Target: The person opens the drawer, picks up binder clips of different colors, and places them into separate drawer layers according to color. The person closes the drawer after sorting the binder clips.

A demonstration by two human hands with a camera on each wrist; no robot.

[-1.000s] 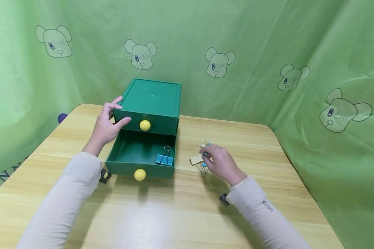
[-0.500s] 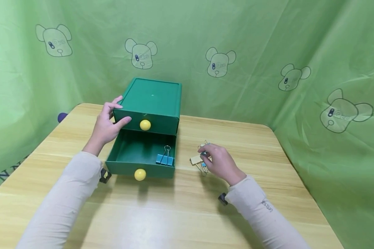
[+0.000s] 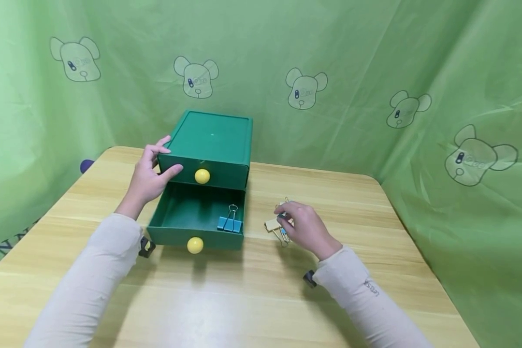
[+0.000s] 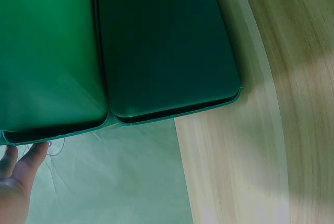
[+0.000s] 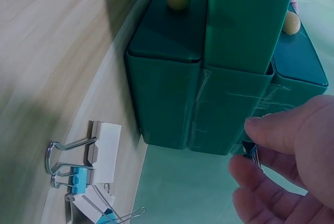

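A green drawer cabinet (image 3: 219, 135) stands on the table, with one drawer (image 3: 174, 234) pulled out below the top drawer. My left hand (image 3: 147, 176) rests on the cabinet's upper left front corner, thumb against the front and fingers extended along the side and top edge. Inside the pulled-out drawer sits a blue binder clip (image 3: 229, 224) at its right front. My right hand (image 3: 306, 227) pinches a small dark blue binder clip (image 5: 249, 150) between thumb and fingers. Just below that hand lie a white binder clip (image 5: 108, 151) and a small light-blue binder clip (image 5: 79, 179).
Yellow round knobs (image 3: 195, 245) stick out from the drawer fronts. More binder clips (image 5: 91, 203) overlap in the pile right of the cabinet. A green curtain (image 3: 252, 58) with printed bear heads hangs behind the wooden table (image 3: 339, 193).
My right hand, with the binder clip pinched in it, has shifted very slightly left. My left hand stays against the cabinet, and the drawer has not moved.
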